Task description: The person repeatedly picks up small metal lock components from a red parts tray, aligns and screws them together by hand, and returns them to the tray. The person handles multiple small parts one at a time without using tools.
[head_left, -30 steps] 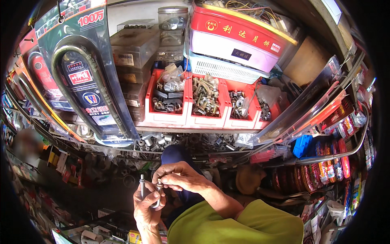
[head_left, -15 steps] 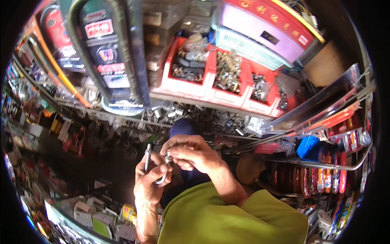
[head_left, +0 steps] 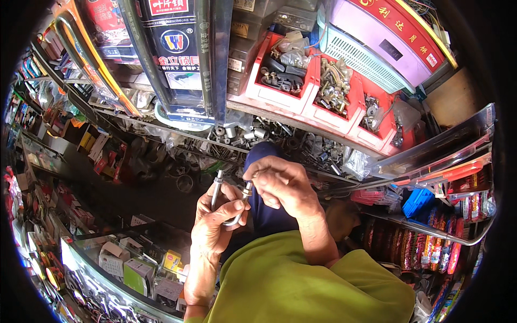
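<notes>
A metal U-bolt (head_left: 216, 195) is in my left hand (head_left: 211, 229), its bend low and both threaded legs pointing up. My left fingers and thumb are wrapped round it. One nut (head_left: 218, 181) sits near the top of the left leg. On the right leg there is another small nut (head_left: 246, 190). My right hand (head_left: 288, 185) is closed in a pinch just above and beside that leg's tip. Whatever lies between its fingertips is too small to make out. Both hands are in front of a dark blue trouser leg (head_left: 264, 215).
Red bins (head_left: 280, 99) of metal fittings stand on a shelf ahead, beside a light green basket (head_left: 366, 59). Loose metal parts (head_left: 253, 134) fill the shelf underneath. Upright packaged locks (head_left: 183, 59) stand at the left. A glass case (head_left: 102, 285) holds boxes at lower left.
The view has shifted, so both hands appear further right. My right fingertips have moved up from the nut on the U-bolt's right leg toward that leg's tip. My left hand keeps its grip.
</notes>
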Demonstrator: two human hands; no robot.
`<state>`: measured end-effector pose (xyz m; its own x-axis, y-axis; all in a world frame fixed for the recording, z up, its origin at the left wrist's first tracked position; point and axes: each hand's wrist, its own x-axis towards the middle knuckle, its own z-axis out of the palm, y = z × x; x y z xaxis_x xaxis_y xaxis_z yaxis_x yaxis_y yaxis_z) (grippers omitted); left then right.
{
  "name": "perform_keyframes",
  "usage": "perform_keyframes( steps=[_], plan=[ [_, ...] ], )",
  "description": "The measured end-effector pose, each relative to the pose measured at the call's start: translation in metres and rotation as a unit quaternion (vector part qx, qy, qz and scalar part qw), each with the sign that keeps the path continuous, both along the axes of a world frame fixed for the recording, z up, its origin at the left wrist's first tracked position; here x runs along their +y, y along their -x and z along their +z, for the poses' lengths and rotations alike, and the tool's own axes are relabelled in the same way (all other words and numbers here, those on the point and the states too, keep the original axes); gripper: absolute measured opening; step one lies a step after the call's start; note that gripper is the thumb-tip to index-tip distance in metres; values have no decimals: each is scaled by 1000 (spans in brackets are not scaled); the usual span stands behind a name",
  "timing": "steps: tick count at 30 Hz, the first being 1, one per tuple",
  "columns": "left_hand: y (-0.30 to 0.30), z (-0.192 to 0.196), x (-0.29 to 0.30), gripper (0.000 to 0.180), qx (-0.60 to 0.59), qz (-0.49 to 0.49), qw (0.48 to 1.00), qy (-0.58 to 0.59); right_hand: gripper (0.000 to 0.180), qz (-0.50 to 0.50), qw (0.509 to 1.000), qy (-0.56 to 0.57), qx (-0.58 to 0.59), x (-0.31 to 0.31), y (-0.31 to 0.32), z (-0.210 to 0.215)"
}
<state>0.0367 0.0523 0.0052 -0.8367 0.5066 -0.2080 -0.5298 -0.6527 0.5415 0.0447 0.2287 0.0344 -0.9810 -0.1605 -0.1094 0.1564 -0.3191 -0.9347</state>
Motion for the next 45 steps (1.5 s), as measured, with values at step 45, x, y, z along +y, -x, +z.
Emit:
perform_keyframes(
  steps=[45],
  plan=[
    [-12,-2,-1,76,48,3,991,122,21,108,992,63,19,-26,16,-13]
  ],
)
